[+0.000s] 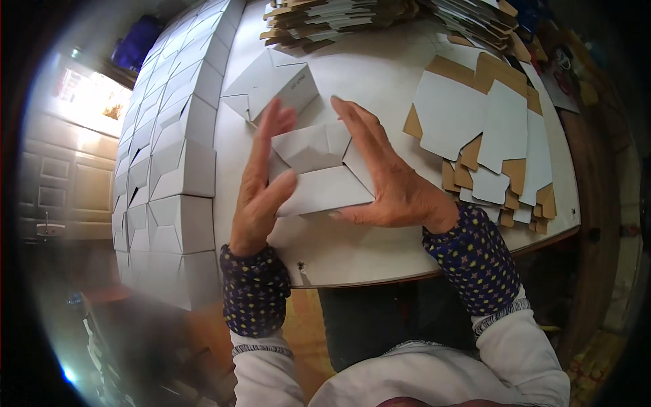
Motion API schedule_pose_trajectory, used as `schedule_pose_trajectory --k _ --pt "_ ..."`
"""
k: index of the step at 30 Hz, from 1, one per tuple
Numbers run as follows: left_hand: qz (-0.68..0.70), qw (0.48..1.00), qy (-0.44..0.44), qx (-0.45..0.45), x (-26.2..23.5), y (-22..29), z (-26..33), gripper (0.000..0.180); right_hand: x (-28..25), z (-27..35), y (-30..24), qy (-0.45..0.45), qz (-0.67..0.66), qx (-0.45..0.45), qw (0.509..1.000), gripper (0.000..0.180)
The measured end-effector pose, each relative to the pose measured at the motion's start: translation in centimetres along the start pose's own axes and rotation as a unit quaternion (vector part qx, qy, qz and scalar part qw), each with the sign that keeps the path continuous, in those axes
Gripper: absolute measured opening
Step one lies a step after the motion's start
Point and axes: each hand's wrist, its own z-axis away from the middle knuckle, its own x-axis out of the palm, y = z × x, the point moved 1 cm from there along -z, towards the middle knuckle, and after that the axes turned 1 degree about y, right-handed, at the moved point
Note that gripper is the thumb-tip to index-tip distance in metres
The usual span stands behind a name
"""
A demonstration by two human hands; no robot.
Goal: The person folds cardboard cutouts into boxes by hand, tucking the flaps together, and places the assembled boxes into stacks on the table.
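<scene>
A small white cardboard box point(315, 169) sits on the white table point(366, 251), partly folded, its top flaps meeting in a crease. My left hand point(261, 183) presses flat against its left side, thumb resting on the front panel. My right hand point(383, 176) clasps the right side, fingers stretched along the box's far edge and thumb under the front corner. Just behind the box lies another folded white box point(274, 85).
Rows of finished white boxes point(173, 156) are stacked along the table's left edge. Flat white-and-brown box blanks point(495, 142) lie fanned out on the right. More piles of flat blanks point(332, 20) sit at the table's far end.
</scene>
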Motion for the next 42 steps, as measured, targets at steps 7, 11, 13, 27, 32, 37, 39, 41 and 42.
schedule_pose_trajectory --k 7,11,13,27,32,37,39,41,42 --pt "0.144 0.975 0.093 -0.143 -1.6 0.3 0.7 0.063 1.3 -0.3 0.5 -0.068 0.007 -0.097 0.993 0.13" --pt "0.105 0.99 0.032 -0.085 -1.0 0.6 -0.1 0.054 1.9 0.0 0.2 -0.012 -0.086 0.011 0.996 0.129" --pt "0.111 0.99 0.052 -0.074 -1.2 0.9 -0.2 0.056 2.1 -0.1 0.2 -0.013 -0.067 -0.008 0.998 0.13" --pt "-0.23 0.955 0.148 0.115 3.4 0.8 2.2 0.11 3.0 -0.1 0.7 0.143 0.121 -0.034 0.982 0.122" --pt "-0.338 0.917 0.199 0.072 5.3 0.8 3.4 0.123 3.5 0.1 1.8 0.13 0.127 -0.088 0.979 0.123" --pt "-0.355 0.908 0.216 0.048 4.0 1.1 4.5 0.121 4.0 -0.2 1.1 0.109 0.092 -0.125 0.982 0.122" --pt "-0.37 0.899 0.224 0.069 2.9 2.8 4.6 0.121 3.4 -0.1 0.1 0.092 0.042 -0.134 0.986 0.118" --pt "-0.383 0.89 0.231 0.087 1.2 4.6 4.9 0.121 3.2 0.0 -0.5 0.074 -0.008 -0.143 0.987 0.114" --pt "-0.438 0.858 0.246 0.112 -0.6 5.6 4.8 0.119 3.2 0.1 -0.6 0.076 -0.014 -0.144 0.987 0.114"
